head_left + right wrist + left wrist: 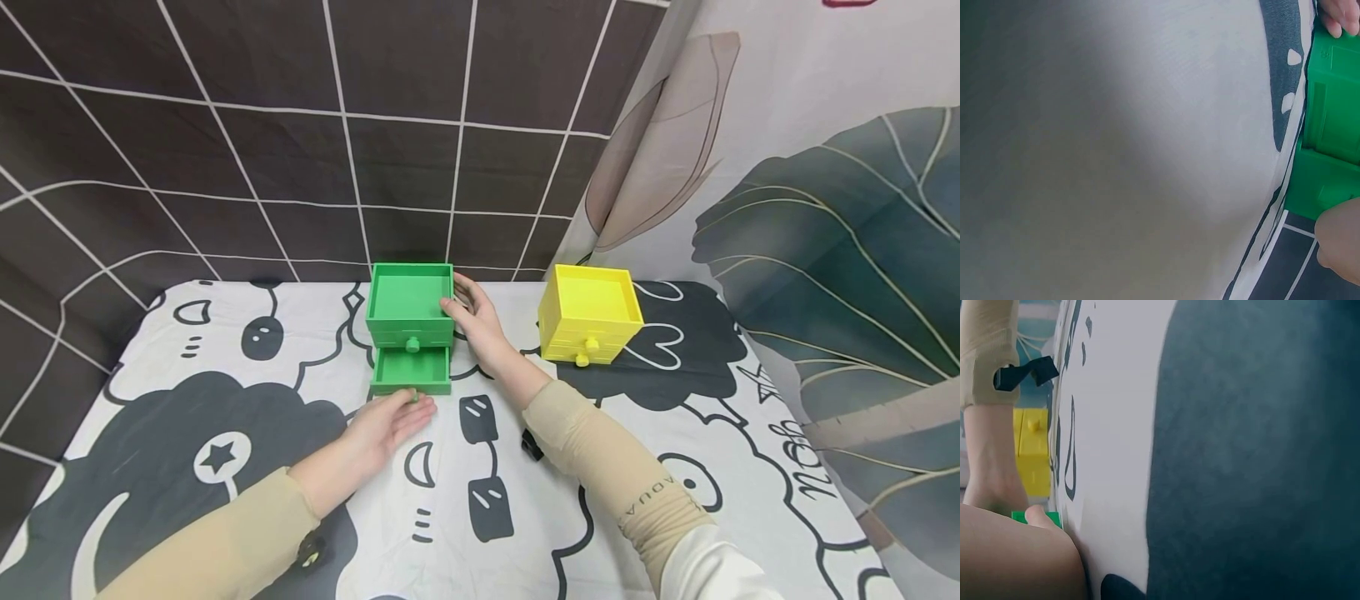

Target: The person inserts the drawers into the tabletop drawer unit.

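A small green drawer box [409,300] stands at the back of the cloth, with a shallow tray top. Its lower drawer [411,379] is pulled out toward me, while the upper one is in. At the front of that lower drawer, my left hand [382,429] pinches the small green knob between thumb and fingers, palm turned partly up. My right hand [480,325] holds the box at its right side, thumb over the top rim and fingers along the outer wall. In the right wrist view, the green side wall [1341,112] lies between both hands.
To the right stands a yellow drawer box [588,312] with two knobs, both drawers in. A patterned white and dark cloth [450,500] covers the surface. A dark gridded curtain [285,158] hangs close behind the boxes, and a leaf-patterned curtain [840,275] hangs at the right.
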`<state>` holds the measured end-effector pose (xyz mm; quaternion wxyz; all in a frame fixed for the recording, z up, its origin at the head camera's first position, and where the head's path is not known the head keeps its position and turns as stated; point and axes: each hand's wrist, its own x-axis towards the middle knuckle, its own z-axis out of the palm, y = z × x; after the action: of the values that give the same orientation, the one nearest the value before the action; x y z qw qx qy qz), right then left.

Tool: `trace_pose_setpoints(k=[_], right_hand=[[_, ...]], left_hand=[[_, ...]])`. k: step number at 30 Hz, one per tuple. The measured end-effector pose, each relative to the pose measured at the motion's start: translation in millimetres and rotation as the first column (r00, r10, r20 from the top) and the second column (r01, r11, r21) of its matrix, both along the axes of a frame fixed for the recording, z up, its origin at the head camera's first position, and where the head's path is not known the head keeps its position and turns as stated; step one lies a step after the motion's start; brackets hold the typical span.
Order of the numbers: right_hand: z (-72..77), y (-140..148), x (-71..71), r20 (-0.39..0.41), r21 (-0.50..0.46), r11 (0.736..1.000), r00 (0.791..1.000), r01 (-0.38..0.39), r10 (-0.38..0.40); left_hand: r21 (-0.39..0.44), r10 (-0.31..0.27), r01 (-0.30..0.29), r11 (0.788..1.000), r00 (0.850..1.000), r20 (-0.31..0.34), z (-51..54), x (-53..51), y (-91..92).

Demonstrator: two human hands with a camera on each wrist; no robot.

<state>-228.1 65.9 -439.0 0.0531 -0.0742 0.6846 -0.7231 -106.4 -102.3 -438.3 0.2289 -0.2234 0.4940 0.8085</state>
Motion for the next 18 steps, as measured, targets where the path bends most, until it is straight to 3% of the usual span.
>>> trace_pose_setpoints(k=[18], right_hand=[[2.6,0,2.2,-0.008,0.01,1.0,1.0,0.003,-0.003]], left_hand=[[-0.011,-0.01,0.01,1.0,1.0,0.02,0.6,-18.6,3.4]])
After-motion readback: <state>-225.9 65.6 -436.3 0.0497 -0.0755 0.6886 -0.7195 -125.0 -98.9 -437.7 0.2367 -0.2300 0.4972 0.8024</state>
